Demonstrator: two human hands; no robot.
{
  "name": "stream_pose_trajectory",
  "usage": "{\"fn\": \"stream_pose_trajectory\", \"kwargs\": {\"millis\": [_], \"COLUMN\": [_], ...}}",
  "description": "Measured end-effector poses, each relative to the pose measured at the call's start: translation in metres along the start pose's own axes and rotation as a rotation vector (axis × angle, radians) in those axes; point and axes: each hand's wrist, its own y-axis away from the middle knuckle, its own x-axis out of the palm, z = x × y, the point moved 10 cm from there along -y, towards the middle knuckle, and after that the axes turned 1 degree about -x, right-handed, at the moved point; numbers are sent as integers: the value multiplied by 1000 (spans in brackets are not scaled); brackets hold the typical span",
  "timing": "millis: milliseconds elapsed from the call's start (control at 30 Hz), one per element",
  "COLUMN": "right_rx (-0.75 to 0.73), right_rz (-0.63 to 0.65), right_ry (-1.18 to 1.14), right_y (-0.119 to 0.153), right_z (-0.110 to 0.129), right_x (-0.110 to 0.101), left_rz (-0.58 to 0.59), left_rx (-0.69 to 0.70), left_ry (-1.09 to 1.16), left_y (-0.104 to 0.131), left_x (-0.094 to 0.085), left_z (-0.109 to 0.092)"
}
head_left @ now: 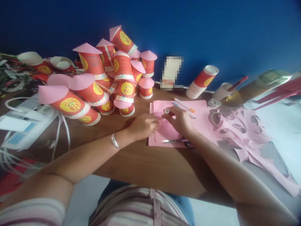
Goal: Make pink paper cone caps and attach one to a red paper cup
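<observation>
My left hand (pixel 147 125) is closed over the left part of the pink paper, its fingertips pinching the edge of a cut pink paper piece (pixel 166 128). Facing it, my right hand (pixel 180 119) grips a small tube with a round white end (pixel 166 111), which looks like a glue stick. Both hands are over a stack of pink paper sheets (pixel 201 125). Scissors (pixel 174 141) lie on the sheets just below the right hand, their handles partly behind my forearm. Two markers (pixel 184 105) rest on the paper beyond the right hand.
Several red paper cups with pink cone roofs (pixel 127 91) are piled at the left back. A cup stack (pixel 202 82), a tape roll (pixel 214 103) and a bottle (pixel 256 88) stand at right. Pink paper scraps (pixel 244 128) spread there. White cables (pixel 63 125) lie left.
</observation>
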Motion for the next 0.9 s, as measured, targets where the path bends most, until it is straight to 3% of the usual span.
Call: {"fn": "stream_pose_trajectory", "kwargs": {"millis": [367, 700, 900], "right_rx": [40, 52, 66], "right_rz": [42, -59, -132], "right_ry": [18, 70, 83], "right_y": [-4, -5, -6], "right_z": [-1, -24, -12], "right_x": [-1, -13, -34], "left_rz": [-29, 25, 85], "left_rx": [3, -19, -47], "left_ry": [-13, 25, 26], "left_y": [0, 1, 2], "left_x": [-3, 3, 10], "left_z": [-1, 2, 5]}}
